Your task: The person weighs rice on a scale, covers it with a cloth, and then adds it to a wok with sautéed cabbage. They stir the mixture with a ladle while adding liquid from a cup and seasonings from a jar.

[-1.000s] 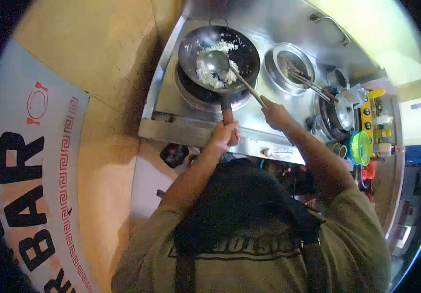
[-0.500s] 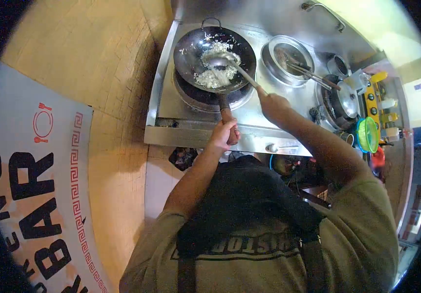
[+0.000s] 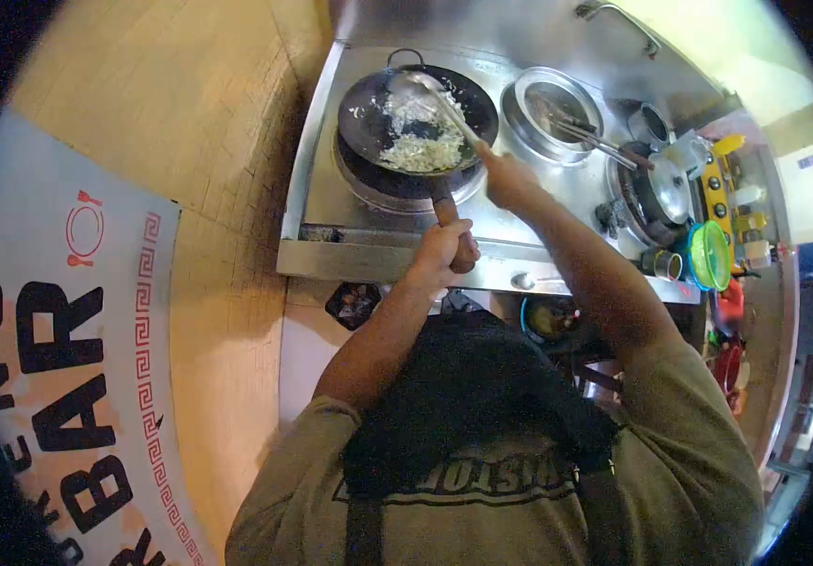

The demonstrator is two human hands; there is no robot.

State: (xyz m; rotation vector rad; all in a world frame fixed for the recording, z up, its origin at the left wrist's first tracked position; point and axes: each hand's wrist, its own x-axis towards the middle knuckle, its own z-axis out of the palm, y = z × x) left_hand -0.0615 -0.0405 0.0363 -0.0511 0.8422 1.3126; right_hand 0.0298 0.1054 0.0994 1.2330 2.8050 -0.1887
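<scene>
My left hand (image 3: 438, 252) is closed around the wooden handle of a dark wok (image 3: 365, 121), which sits over a burner on the steel stove. In the wok, pale chopped food (image 3: 418, 151) lies mostly toward the near side, with loose bits on the far wall. My right hand (image 3: 510, 179) grips the handle of a metal ladle (image 3: 412, 87). The ladle's bowl is at the far left part of the wok, slightly blurred.
Right of the wok stands a round steel pot (image 3: 557, 113) with utensils resting across it. Farther right are a lidded pan (image 3: 669, 189), a green basket (image 3: 711, 257) and a tin can (image 3: 663, 265). A spoon (image 3: 531, 280) lies on the stove's front edge. A wall with a banner (image 3: 85, 377) is at left.
The ladle has moved from the middle of the wok to its far side. The food has shifted toward the near side. My left hand and the wok handle have risen slightly.
</scene>
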